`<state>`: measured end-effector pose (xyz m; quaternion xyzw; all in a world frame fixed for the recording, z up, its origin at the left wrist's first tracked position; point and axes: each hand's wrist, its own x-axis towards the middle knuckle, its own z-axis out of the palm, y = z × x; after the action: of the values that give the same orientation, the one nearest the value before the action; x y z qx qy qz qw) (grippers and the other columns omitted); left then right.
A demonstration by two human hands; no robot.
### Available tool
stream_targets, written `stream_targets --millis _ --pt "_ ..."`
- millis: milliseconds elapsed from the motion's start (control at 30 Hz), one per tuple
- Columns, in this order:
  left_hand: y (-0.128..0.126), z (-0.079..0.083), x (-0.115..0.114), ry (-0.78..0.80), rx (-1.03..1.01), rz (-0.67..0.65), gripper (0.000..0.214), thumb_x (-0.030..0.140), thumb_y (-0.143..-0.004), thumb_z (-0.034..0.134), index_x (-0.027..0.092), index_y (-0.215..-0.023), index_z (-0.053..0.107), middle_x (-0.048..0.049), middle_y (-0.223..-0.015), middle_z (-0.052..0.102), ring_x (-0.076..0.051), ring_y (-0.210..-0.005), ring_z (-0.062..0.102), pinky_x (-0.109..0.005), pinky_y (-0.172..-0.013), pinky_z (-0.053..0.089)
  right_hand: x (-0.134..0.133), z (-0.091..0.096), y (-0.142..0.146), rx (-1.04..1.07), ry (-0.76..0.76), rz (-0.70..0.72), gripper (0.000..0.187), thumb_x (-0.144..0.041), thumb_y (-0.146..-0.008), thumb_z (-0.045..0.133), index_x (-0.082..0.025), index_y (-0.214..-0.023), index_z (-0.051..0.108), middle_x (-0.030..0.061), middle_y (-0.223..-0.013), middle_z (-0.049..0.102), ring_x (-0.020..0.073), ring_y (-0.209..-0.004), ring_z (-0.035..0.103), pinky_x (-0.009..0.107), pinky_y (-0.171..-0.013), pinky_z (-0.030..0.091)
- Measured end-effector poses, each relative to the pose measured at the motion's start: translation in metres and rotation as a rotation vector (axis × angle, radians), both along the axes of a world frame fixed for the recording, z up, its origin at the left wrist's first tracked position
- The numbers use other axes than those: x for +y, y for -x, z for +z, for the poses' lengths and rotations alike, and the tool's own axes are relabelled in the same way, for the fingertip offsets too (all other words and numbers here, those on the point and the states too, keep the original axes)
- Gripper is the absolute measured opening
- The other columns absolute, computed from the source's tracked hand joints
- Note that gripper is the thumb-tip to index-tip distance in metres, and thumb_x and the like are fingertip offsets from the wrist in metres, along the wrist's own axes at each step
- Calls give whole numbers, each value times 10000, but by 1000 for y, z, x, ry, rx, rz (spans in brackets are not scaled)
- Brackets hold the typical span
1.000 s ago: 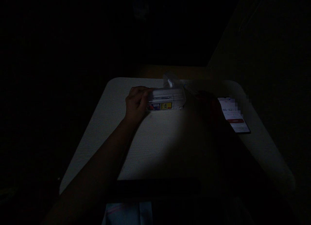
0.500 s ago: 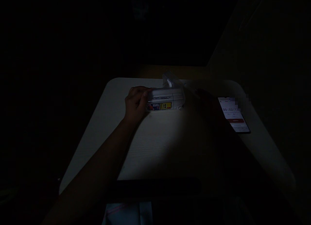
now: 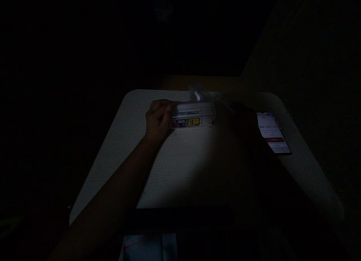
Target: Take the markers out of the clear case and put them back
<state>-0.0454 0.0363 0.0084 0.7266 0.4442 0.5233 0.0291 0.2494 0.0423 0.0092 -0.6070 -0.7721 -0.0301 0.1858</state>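
My left hand point(image 3: 158, 116) is closed around the left end of a clear plastic case point(image 3: 207, 110) on the table. Long white items show inside it, and a blue, red and yellow label point(image 3: 186, 122) covers part of the near side. Behind the case stands a thin clear plastic flap point(image 3: 196, 91); whether it is joined to the case I cannot tell. In deep shadow to the right of the case is my right hand point(image 3: 239, 112), near a faint pale strip point(image 3: 224, 101). Its fingers are too dark to make out.
A phone point(image 3: 273, 135) with a lit timer screen lies right of my right forearm. The pale table point(image 3: 175, 167) has rounded corners, its right half in shadow. Below its front edge is a patch of light cloth point(image 3: 148, 248). Darkness hides the surroundings.
My right hand has shifted slightly to the right, and its forearm covers a little more of the phone's left edge. My left hand and the case stay put.
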Motion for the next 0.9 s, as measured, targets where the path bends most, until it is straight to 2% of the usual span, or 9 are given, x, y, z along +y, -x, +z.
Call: stream_targets --millis 100,200,433,667,900 --pt "0 0 0 -16 -9 -20 333 391 -906 373 225 -949 658 -36 -933 631 -146 -912 572 -329 -828 463 -4 2 3 19 -72 11 460 -214 -874 334 -196 -1315 462 93 -1347 480 271 -1244 438 487 -1015 348" --pt "1 0 0 -22 -10 -28 324 378 -906 380 221 -959 658 -39 -940 633 -145 -907 574 -328 -826 462 -8 1 13 70 -147 62 435 -250 -885 334 -167 -1278 501 100 -1319 506 249 -1224 457 448 -1033 336" --pt "-1 0 0 8 3 2 352 403 -905 364 220 -948 662 -41 -945 636 -149 -912 577 -322 -818 468 -18 -4 45 215 -167 296 381 -235 -883 341 -185 -1184 569 100 -1221 574 215 -1149 507 394 -982 406" --pt "0 -1 1 -5 -7 -1 333 389 -906 373 230 -971 658 -38 -952 636 -146 -921 580 -324 -829 475 -13 -14 42 235 -211 271 341 -233 -861 361 -230 -1105 599 77 -1147 584 208 -1104 511 381 -938 434" --pt "0 -1 1 1 -10 -2 331 392 -905 379 224 -951 661 -42 -950 638 -145 -918 584 -319 -823 478 -19 -4 47 218 -221 281 274 -245 -850 398 -196 -994 626 109 -1085 581 216 -1041 517 371 -897 450"
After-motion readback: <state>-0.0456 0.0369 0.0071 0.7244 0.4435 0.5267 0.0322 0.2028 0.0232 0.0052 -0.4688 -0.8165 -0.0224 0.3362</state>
